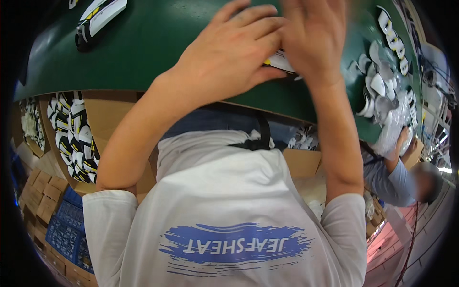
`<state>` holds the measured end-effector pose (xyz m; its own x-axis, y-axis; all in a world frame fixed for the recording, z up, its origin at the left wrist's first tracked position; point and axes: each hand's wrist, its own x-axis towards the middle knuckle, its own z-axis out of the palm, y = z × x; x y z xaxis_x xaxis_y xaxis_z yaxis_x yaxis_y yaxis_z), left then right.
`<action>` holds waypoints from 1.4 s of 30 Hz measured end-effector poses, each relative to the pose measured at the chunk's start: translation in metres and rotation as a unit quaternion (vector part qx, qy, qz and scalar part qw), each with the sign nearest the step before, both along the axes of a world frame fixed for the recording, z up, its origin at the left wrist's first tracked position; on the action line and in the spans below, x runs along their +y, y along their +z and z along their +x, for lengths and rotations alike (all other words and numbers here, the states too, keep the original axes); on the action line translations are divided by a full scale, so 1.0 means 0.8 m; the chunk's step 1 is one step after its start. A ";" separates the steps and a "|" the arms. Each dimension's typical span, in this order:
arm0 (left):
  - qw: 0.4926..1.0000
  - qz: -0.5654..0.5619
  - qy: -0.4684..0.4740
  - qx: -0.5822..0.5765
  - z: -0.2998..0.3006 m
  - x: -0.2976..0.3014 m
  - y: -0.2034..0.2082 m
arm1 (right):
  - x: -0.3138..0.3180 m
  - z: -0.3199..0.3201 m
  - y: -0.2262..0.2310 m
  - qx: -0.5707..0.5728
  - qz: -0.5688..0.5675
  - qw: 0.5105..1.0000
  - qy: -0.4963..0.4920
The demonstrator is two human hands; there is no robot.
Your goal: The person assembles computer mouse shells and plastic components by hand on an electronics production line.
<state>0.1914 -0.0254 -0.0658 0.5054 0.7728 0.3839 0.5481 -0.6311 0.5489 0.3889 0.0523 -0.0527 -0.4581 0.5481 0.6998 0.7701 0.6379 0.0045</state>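
Observation:
A small white, yellow and black part (279, 61) is between my hands at the top of the view, mostly covered by them. My left hand (239, 48) curls around its near side, with the thumb below it and the fingers bent over. My right hand (313, 40) lies over the part's right end, its back toward me. That hand is smeared by motion, and its fingertips run out at the top edge. A longer white curved piece (107, 14) with black and yellow ends rests on the green table (134, 52) at the far left.
Glossy curved pieces (380, 86) lie heaped on the right, below a row of white pieces (394, 40). A co-worker in a grey sleeve (394, 184) handles a clear plastic bag (389, 136). A carton of white-and-black parts (74, 138) and blue crates (67, 227) stand left.

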 end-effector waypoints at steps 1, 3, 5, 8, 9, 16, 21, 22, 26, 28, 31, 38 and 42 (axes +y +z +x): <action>0.999 0.022 0.022 0.028 -0.005 -0.005 0.000 | 0.017 -0.002 -0.002 0.026 0.028 0.999 0.021; 0.998 0.026 0.039 0.051 -0.005 0.003 -0.008 | 0.040 -0.007 0.019 0.054 0.078 0.994 0.053; 0.998 0.033 0.035 0.041 -0.002 0.002 -0.010 | 0.045 0.011 0.047 0.147 0.045 0.987 0.044; 0.999 0.023 0.027 0.031 -0.001 0.002 -0.011 | 0.037 0.035 0.069 0.286 -0.025 0.957 0.029; 0.999 0.027 0.031 0.036 -0.001 0.001 -0.010 | 0.028 0.036 0.073 0.285 -0.026 0.958 0.025; 0.997 0.020 0.029 0.068 0.001 0.003 0.000 | -0.012 0.031 0.036 0.213 0.029 0.967 0.139; 0.997 0.010 0.031 0.076 0.007 0.003 -0.001 | -0.005 0.021 0.050 0.116 -0.021 0.992 0.043; 0.997 0.015 0.029 0.071 0.009 0.003 -0.001 | 0.005 0.025 0.059 0.094 0.079 0.991 0.046; 0.997 0.019 0.022 0.066 0.006 -0.001 -0.001 | 0.023 0.027 0.061 0.092 0.064 0.993 0.044; 0.992 0.054 0.051 0.103 0.006 -0.004 0.004 | 0.026 0.008 0.037 0.080 0.026 0.996 0.011; 0.993 0.044 0.040 0.102 0.004 -0.001 -0.006 | 0.032 -0.004 0.000 0.080 0.005 0.997 -0.011; 0.996 0.045 0.020 0.074 0.010 -0.003 -0.001 | 0.029 0.059 -0.021 -0.016 0.114 0.993 -0.003; 0.992 0.077 0.048 0.093 0.008 0.000 -0.005 | 0.041 0.032 -0.022 0.074 0.106 0.991 0.041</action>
